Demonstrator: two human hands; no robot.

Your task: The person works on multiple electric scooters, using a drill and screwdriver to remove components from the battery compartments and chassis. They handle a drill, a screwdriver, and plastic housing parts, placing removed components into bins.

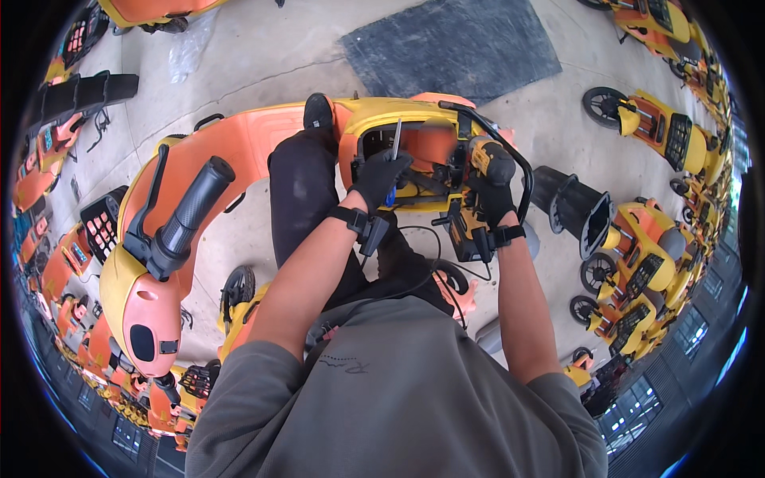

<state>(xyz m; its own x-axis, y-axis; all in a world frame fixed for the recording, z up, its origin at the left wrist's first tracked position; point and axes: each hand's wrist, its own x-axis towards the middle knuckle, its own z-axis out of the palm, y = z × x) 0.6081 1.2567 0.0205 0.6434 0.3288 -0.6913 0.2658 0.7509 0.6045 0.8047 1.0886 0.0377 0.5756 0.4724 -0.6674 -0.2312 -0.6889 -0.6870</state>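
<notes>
A yellow and orange scooter (259,131) stretches across in front of me, its handlebar grip (195,203) at the left. Its rear body is uncovered, showing a yellow-rimmed cavity (430,143) with an orange inside and dark parts. My left hand (382,179), in a black glove, is closed around a slim tool with a pale metal shaft (396,137) pointing away and blue showing below the fingers, which looks like a screwdriver. My right hand (492,197), also gloved, grips a yellow and black cordless drill (492,163) at the cavity's right side. The drill's tip is hard to make out.
A black tubular rail (522,159) curves around the scooter's right end. Beside it lies a black flanged plastic housing (570,203). A dark mat (454,48) covers floor beyond. Several more scooters (649,127) stand at both sides. Thin cables (430,231) run from my wrist devices.
</notes>
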